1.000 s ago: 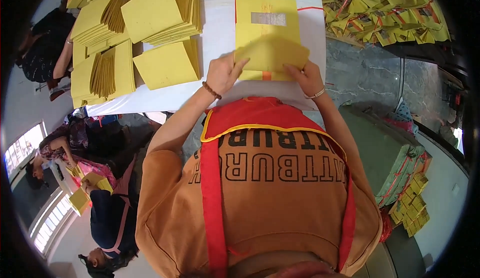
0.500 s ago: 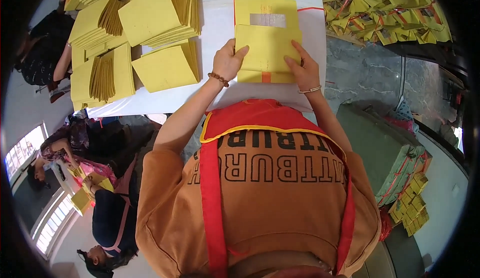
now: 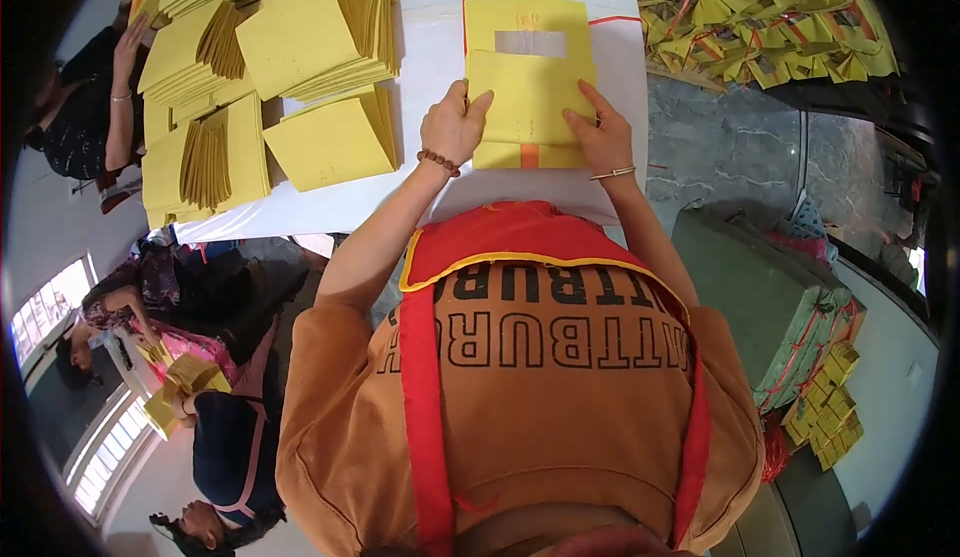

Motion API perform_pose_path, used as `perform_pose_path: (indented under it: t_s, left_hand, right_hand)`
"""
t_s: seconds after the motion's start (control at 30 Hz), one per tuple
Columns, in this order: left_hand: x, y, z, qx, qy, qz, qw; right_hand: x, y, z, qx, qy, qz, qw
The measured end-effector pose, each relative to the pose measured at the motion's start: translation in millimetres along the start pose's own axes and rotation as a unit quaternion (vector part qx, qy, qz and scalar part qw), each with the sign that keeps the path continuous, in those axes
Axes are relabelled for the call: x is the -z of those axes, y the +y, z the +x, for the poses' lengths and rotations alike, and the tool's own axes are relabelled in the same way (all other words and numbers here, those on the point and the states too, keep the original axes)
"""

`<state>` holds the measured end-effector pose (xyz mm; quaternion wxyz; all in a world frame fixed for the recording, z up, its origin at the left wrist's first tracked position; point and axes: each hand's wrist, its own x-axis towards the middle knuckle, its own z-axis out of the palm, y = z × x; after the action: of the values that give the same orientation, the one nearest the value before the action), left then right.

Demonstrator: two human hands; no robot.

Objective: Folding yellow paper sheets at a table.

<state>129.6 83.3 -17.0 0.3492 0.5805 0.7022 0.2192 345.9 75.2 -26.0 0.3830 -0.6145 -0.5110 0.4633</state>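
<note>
In front of me on the white-covered table lies a stack of folded yellow paper [image 3: 532, 102], with a silvery rectangle [image 3: 532, 45] and an orange patch on it. My left hand [image 3: 455, 129] grips its left edge, thumb on top and fingers along the side. On the opposite edge, my right hand [image 3: 604, 135] holds the stack with thumb and fingers resting on the paper. A loop of red string [image 3: 464, 17] lies on the table around the far part of the stack. The undersides of the fingers are partly hidden.
Several piles of folded yellow paper [image 3: 330, 142] cover the table's left side. Tied yellow bundles [image 3: 760, 27] lie at the far right. A green wrapped bale [image 3: 740, 297] stands right of me. Co-workers [image 3: 225, 447] are at left, some handling yellow paper.
My hands keep their hold, with the stack almost unmoved. At the far left, a co-worker's hands have come up toward the yellow piles; another co-worker's yellow paper has shifted.
</note>
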Motion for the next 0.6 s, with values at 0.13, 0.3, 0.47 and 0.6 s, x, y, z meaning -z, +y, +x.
perform_pose_path:
  t_s: [0.13,0.3,0.47,0.6]
  left_hand:
    - [-6.4,-6.6,3.9,0.001,0.007,-0.062,0.998]
    - [0.6,-3.8,2.1,0.007,0.000,-0.060,0.998]
    - [14.2,25.5,-11.4,-0.156,0.140,0.125,0.970]
    - [-4.2,41.1,-3.8,-0.354,0.063,0.214,0.908]
  right_hand:
    - [0.3,-1.8,1.2,0.002,-0.001,-0.031,1.000]
    - [-1.0,1.4,1.4,0.034,0.017,-0.036,0.999]
    - [-1.1,1.4,2.3,0.005,0.009,-0.009,1.000]
    - [-0.6,8.0,4.9,0.031,0.016,-0.048,0.998]
